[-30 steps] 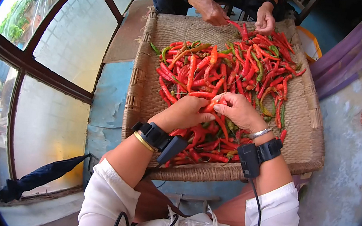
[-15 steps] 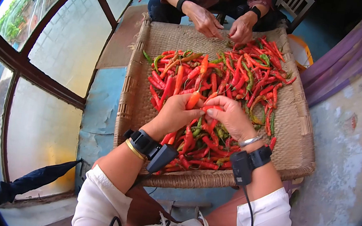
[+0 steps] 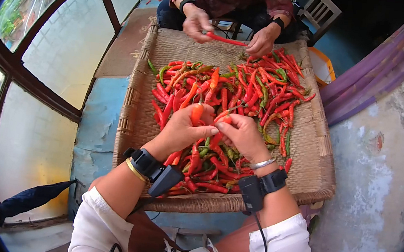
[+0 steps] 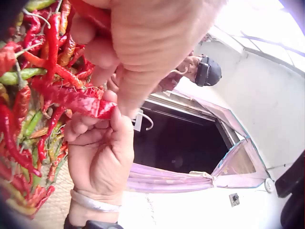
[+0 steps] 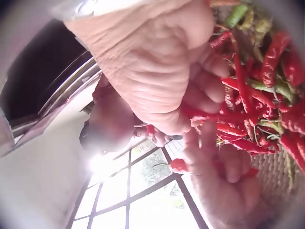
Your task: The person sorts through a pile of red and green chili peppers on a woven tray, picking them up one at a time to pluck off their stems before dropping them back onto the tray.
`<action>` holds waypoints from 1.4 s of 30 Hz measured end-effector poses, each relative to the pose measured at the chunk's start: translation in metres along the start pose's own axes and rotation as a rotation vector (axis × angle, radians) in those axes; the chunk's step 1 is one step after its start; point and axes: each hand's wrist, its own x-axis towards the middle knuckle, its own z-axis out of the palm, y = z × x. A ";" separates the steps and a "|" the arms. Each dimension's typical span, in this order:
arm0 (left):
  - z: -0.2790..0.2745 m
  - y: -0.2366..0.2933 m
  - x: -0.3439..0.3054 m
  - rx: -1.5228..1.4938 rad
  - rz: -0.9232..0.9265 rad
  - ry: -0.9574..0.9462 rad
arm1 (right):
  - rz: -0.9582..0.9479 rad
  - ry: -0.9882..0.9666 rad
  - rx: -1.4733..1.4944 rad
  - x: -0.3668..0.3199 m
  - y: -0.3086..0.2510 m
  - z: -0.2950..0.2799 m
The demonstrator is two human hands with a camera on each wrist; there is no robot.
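Above the pile of chilies (image 3: pixel 202 169), my two hands meet close together. My left hand (image 3: pixel 179 129) holds a smooth orange-red chili (image 3: pixel 196 114) that sticks up between curled fingers; its stem end (image 5: pixel 178 166) shows in the right wrist view. My right hand (image 3: pixel 247 135) pinches another red chili (image 4: pixel 88 104) between thumb and fingers, and the left thumb comes right up to it. In the left wrist view this second chili points out over the pile. The pile is mostly red and wrinkled, with some green and yellowish chilies mixed in.
The chilies lie on a woven tray (image 3: pixel 309 154) with a raised rim. Across it sits another person, holding a red chili (image 3: pixel 227 40) in both hands. Windows (image 3: pixel 53 67) stand left, with a folded dark umbrella (image 3: pixel 34 201); a purple curtain (image 3: pixel 368 86) hangs right.
My hands, together on a chili earlier, now hold one each. The person opposite has taken a red chili from the far side and holds it level. The head view has shifted, moving the tray left.
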 end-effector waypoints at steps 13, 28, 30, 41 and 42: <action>0.002 0.004 -0.004 0.295 -0.258 -0.135 | 0.073 0.517 0.958 0.010 0.002 -0.029; -0.010 0.000 -0.003 0.690 -0.084 -0.273 | 0.269 0.119 0.298 0.004 0.002 -0.021; -0.020 -0.008 -0.004 0.784 -0.033 -0.165 | 0.261 0.228 0.384 0.004 0.007 -0.039; -0.021 -0.015 0.004 0.931 0.070 -0.034 | 0.289 0.121 0.370 0.007 0.016 -0.009; -0.019 -0.019 0.002 0.996 0.058 -0.072 | 0.282 0.105 0.281 0.006 0.015 -0.002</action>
